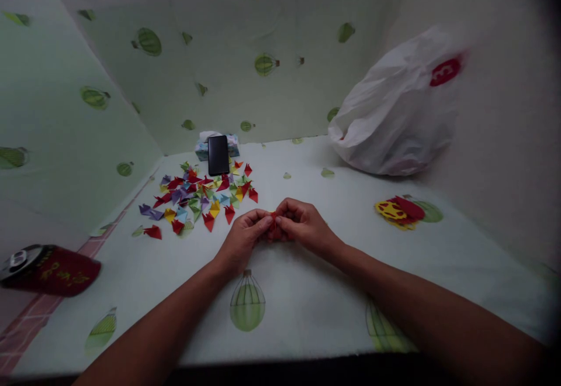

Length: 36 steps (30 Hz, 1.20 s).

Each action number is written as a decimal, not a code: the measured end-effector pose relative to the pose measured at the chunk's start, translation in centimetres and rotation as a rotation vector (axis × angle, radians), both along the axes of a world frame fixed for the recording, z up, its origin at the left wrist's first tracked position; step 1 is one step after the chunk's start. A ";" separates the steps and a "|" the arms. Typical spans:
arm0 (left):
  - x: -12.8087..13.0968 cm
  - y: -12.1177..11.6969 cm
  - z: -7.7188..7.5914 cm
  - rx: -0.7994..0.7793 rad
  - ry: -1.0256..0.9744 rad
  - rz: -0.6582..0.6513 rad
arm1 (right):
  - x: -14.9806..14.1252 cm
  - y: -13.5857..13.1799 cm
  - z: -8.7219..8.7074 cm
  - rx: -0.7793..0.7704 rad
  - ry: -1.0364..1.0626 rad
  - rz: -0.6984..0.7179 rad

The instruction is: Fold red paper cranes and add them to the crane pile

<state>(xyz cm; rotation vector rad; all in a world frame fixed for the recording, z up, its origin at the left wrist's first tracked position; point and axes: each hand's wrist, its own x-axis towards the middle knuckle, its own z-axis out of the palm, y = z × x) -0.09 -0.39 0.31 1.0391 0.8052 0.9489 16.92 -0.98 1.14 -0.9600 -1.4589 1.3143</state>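
From afar I see the left hand (246,235) and right hand (305,224) pinching a small, partly hidden red paper piece (274,231), at four o'clock from the multicoloured folded-paper shapes (209,221) on the pale balloon-print worktop (307,304). I judge this creasing; the next move calls for even thumb pressure.
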 end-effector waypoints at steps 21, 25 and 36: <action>0.3 -0.2 0.2 -0.098 -0.050 0.041 | 0.1 0.2 -0.6 0.120 -0.099 -0.006; 0.3 -0.3 0.5 -0.119 -0.055 0.029 | 0.1 0.1 -0.8 0.169 -0.124 -0.011; 0.2 -0.3 0.4 -0.089 -0.055 0.008 | 0.1 0.2 -0.5 0.097 -0.049 0.029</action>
